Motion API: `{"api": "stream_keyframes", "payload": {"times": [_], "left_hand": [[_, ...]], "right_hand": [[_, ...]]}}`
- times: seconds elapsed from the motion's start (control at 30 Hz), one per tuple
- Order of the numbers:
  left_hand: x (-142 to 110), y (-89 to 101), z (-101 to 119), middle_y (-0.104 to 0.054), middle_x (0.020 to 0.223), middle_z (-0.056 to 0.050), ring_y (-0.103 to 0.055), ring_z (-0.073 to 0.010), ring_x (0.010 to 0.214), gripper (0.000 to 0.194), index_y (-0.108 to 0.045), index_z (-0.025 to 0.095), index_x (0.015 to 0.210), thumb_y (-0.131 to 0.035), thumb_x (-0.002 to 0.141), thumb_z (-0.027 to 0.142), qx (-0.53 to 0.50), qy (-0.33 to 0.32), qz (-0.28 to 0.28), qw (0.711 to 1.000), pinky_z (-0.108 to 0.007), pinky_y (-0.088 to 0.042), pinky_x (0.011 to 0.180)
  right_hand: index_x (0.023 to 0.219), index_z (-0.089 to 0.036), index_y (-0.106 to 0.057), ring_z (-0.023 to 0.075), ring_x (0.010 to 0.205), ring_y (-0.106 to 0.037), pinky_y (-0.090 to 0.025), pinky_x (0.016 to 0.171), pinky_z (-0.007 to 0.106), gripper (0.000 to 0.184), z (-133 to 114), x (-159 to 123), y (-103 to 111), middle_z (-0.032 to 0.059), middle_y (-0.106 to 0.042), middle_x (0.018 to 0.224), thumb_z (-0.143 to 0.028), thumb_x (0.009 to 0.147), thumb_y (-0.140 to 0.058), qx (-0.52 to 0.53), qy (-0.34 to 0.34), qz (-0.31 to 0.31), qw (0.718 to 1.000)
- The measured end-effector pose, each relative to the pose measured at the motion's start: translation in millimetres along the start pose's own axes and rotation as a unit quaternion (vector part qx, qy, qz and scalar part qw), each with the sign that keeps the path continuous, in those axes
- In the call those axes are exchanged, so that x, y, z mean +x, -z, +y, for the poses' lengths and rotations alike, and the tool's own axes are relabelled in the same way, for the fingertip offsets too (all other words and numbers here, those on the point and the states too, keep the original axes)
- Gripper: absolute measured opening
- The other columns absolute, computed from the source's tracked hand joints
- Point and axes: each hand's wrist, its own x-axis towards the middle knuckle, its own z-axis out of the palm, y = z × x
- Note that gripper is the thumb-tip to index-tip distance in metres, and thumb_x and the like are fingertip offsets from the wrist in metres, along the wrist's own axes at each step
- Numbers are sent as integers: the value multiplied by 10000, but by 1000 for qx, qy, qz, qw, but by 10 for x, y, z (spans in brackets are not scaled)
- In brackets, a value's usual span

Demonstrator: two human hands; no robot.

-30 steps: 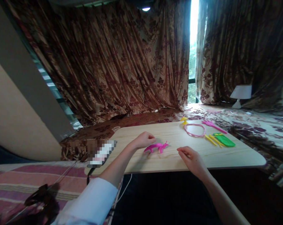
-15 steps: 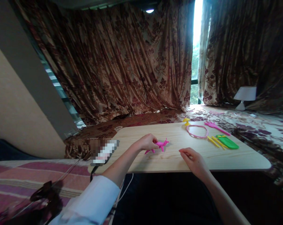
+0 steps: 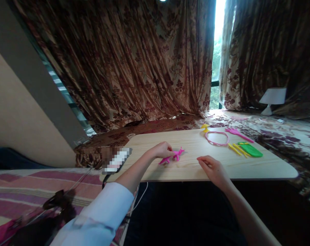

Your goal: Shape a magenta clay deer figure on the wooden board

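Head view, from where I stand: the left hand (image 3: pixel 163 150) is over the pink animal figure (image 3: pixel 177 154), which is on the wooden table (image 3: pixel 188 172) just below the middle of the frame. Its fingertips cover the middle of the figure's back, but I cannot tell whether they pinch it or merely rest there. The right hand (image 3: pixel 212 169), right of centre, has its fingers drawn together; I see nothing between them, and it is apart from the figure.

The figure's legs look thin, so an off-centre push on its back could, I'd judge, tip it over, and a loose pinch could let it slip or twist. The hand hides its middle, so a poor hold would be hard to spot.

At the right of the table lie a pink ring (image 3: pixel 216 145), yellow sticks (image 3: pixel 234 149) and a green piece (image 3: pixel 254 150); a wide sweep of the right hand could scatter them. At the table's left end, the left forearm passes near a pixelated device (image 3: pixel 117 160), and a careless elbow might nudge it.
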Motion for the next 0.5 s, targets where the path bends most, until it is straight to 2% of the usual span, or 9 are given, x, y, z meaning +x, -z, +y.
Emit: {"api": "stream_keyframes", "payload": {"times": [0.5], "left_hand": [[-64, -7, 20, -572, 1164, -68, -587, -233, 977, 325, -555, 147, 1139, -551, 864, 320, -8, 34, -12, 999, -404, -511, 798]], "right_hand": [[865, -179, -689, 229, 831, -669, -524, 784, 376, 232, 32, -35, -33, 81, -718, 896, -364, 774, -583, 9, -21, -9, 1000]]}}
